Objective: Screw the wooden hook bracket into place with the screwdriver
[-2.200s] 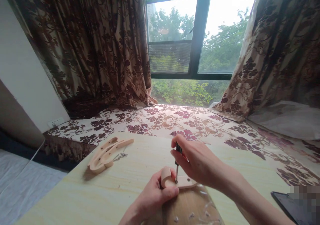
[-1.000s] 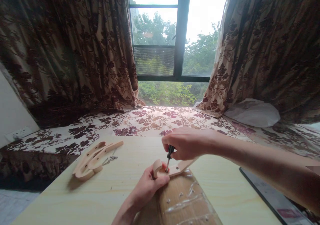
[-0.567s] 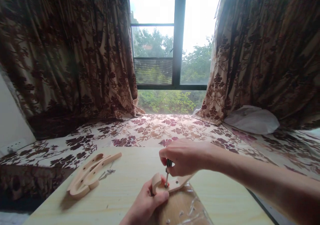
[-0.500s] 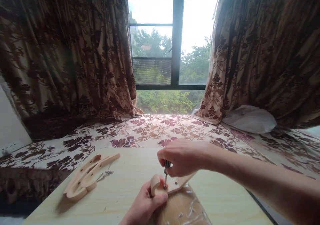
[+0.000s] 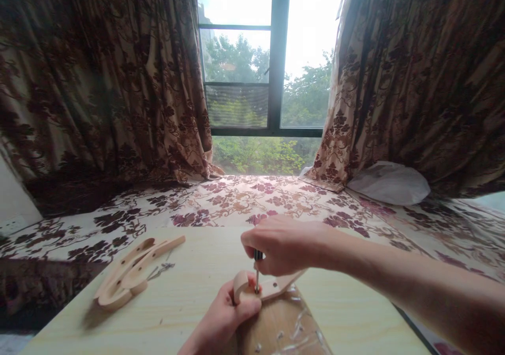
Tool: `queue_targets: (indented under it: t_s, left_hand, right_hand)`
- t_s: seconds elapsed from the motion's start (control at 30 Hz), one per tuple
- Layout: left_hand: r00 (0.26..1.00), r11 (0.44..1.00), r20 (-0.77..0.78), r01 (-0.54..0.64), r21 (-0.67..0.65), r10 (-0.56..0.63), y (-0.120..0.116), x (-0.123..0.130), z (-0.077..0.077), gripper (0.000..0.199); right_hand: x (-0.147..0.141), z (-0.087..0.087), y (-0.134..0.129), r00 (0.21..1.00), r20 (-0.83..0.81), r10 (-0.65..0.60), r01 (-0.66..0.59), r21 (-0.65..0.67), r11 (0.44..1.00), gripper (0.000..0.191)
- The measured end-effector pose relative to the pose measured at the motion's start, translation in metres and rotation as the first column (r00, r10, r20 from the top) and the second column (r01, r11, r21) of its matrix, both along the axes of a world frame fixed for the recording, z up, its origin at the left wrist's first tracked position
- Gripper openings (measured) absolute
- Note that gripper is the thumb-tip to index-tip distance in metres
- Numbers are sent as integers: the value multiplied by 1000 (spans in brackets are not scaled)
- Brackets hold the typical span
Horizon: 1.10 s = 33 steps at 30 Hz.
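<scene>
My right hand (image 5: 276,242) is closed around the dark handle of a screwdriver (image 5: 258,279), which stands nearly upright. Its tip meets a hole or screw in a curved wooden piece (image 5: 272,291); which of the two I cannot make out. My left hand (image 5: 232,307) grips the rounded end of that piece, thumb in front and fingertips behind. Another dark hole shows farther along the piece. Beneath it lies a brown board (image 5: 272,328) partly wrapped in clear plastic, with a few small bits on top.
On the table (image 5: 189,286), to the left, lie more curved wooden pieces (image 5: 122,276) with dark holes, beside a small pile of screws (image 5: 161,271). Behind the table is a ledge with floral cloth (image 5: 236,202). A white bag (image 5: 389,183) sits by the right curtain.
The view has shifted slightly, so everything sits a little higher and farther left. Both hands keep their grips, and the screwdriver stays at the same spot on the wooden piece.
</scene>
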<state>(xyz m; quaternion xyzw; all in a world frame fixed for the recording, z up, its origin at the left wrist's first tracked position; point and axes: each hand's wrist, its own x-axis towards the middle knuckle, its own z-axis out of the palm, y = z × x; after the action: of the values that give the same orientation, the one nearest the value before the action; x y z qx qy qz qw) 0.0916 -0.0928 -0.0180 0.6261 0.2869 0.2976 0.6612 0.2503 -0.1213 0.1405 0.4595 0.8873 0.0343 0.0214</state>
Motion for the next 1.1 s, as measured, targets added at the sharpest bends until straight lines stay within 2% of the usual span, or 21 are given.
queue_targets:
  t_s: [0.43, 0.83, 1.1]
  left_hand:
    - [999, 999, 19, 30, 16, -30, -1, 1, 0, 32]
    - [1000, 999, 0, -8, 51, 8, -2, 0, -3, 30]
    - [1000, 999, -22, -11, 50, 13, -2, 0, 0, 29]
  right_hand:
    - [2, 5, -5, 999, 32, -3, 4, -18, 1000, 21]
    - [3, -3, -3, 1000, -14, -19, 19, 6, 1000, 17]
    - [7, -3, -2, 999, -31, -43, 41, -60, 997, 19]
